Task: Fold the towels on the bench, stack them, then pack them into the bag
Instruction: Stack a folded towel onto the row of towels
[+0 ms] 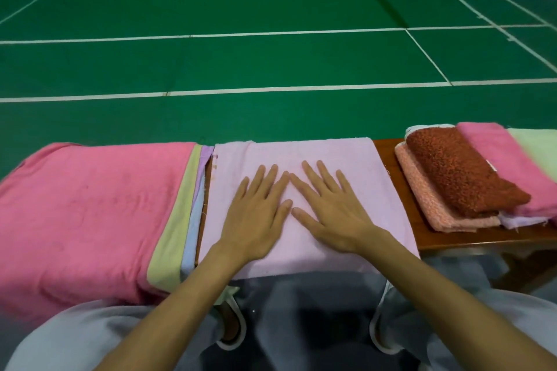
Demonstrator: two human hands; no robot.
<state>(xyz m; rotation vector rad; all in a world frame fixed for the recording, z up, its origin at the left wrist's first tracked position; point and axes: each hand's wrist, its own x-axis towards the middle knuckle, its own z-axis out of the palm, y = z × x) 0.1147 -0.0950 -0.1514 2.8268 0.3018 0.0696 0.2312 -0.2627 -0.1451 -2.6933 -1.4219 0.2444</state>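
Left hand (256, 214) and right hand (330, 211), fingers straight and spread, gripping nothing, press flat on a lilac towel (301, 159) at frame centre, on a wooden bench (388, 159)

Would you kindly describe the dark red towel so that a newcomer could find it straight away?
Start at the long brown wooden bench and look to its right side. The rust-red fuzzy folded towel lies on top of a salmon-pink speckled towel; it is the darkest and shaggiest cloth there.
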